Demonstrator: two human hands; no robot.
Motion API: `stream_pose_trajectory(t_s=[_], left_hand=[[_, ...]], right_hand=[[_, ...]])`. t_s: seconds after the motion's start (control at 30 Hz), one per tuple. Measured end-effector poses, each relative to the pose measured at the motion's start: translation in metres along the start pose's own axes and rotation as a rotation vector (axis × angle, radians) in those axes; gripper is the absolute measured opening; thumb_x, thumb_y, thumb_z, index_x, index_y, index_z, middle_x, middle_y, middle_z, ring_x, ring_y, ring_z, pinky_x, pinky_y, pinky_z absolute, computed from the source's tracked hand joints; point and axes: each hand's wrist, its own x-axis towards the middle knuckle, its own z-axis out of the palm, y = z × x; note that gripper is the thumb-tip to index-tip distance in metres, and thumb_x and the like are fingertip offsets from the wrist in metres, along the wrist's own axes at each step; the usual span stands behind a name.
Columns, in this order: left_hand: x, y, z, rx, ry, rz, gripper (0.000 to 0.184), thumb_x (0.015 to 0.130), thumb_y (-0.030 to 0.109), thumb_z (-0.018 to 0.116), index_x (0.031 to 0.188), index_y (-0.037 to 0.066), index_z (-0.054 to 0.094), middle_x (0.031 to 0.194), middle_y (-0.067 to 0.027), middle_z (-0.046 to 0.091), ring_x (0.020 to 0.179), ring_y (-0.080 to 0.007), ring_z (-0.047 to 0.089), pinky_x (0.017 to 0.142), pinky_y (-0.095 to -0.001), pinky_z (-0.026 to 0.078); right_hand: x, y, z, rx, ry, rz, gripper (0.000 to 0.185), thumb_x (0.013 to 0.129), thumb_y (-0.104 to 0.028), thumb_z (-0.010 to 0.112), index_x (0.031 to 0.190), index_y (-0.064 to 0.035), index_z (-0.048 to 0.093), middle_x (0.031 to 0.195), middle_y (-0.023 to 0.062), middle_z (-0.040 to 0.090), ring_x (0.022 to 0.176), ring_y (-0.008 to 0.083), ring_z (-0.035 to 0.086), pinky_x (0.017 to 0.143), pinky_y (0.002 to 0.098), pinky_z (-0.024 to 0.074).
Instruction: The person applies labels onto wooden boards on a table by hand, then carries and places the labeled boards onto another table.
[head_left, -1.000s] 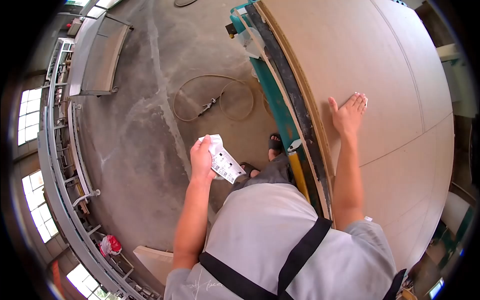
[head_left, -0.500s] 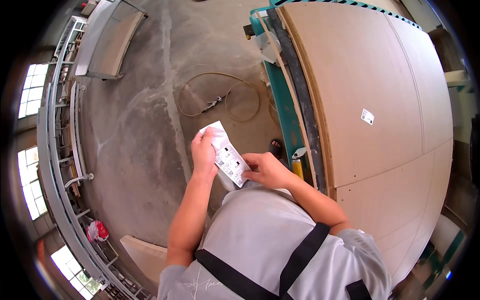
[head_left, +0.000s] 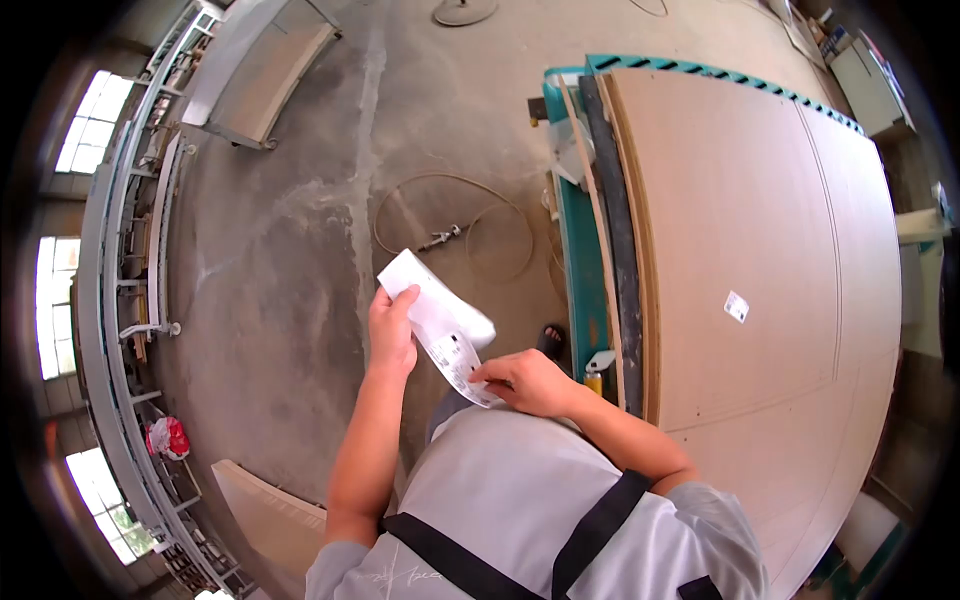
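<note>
A strip of printed labels (head_left: 452,352) on white backing hangs in front of my body, its upper part curling over. My left hand (head_left: 392,325) grips the strip near its top end, thumb on the face. Lower down, my right hand (head_left: 532,381) pinches the bottom end, where small printed blocks show. To the right lies a large wooden panel (head_left: 740,200) with a single white label (head_left: 736,307) stuck on its face.
An air hose (head_left: 522,215) with a blow gun (head_left: 440,238) lies coiled on the concrete floor. The panel rests on a green machine frame (head_left: 582,250). A wheeled cart (head_left: 262,70) stands far left, near a long metal rack (head_left: 105,300).
My view has shifted, and the strip now shows more blank white backing, with its middle bulging outward. My right hand has stayed at the lower end, my left at the top.
</note>
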Motion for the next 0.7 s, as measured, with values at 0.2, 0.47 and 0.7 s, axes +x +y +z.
stream_pose_trajectory(t_s=[0.2, 0.47, 0.7], left_hand=[[0.027, 0.061, -0.022, -0.186, -0.009, 0.180, 0.060, 0.103, 0.011, 0.058, 0.160, 0.009, 0.040, 0.130, -0.0162, 0.066, 0.111, -0.0304, 0.069, 0.099, -0.0432, 0.057], [0.105, 0.085, -0.052, -0.322, 0.028, 0.225, 0.046, 0.110, 0.019, 0.052, 0.153, 0.003, 0.047, 0.129, -0.0184, 0.066, 0.116, -0.0321, 0.068, 0.103, -0.0437, 0.056], [0.252, 0.132, -0.052, -0.292, -0.091, 0.171, 0.037, 0.110, 0.020, 0.056, 0.142, 0.001, 0.059, 0.110, -0.0115, 0.075, 0.097, -0.0216, 0.074, 0.088, -0.0357, 0.062]], right_hand=[[0.026, 0.050, -0.007, -0.527, -0.230, 0.155, 0.024, 0.081, -0.003, 0.070, 0.103, -0.0108, 0.077, 0.100, 0.0141, 0.077, 0.095, 0.0351, 0.074, 0.083, 0.0455, 0.0591], [0.075, 0.135, -0.008, -0.861, -0.430, 0.429, 0.018, 0.086, -0.014, 0.064, 0.085, -0.0051, 0.079, 0.093, 0.0207, 0.078, 0.086, 0.0372, 0.077, 0.072, 0.0486, 0.0614], [0.182, 0.172, -0.043, -0.600, -0.313, 0.487, 0.023, 0.089, -0.026, 0.066, 0.103, -0.0122, 0.078, 0.098, 0.0177, 0.077, 0.096, 0.0388, 0.073, 0.083, 0.0501, 0.0581]])
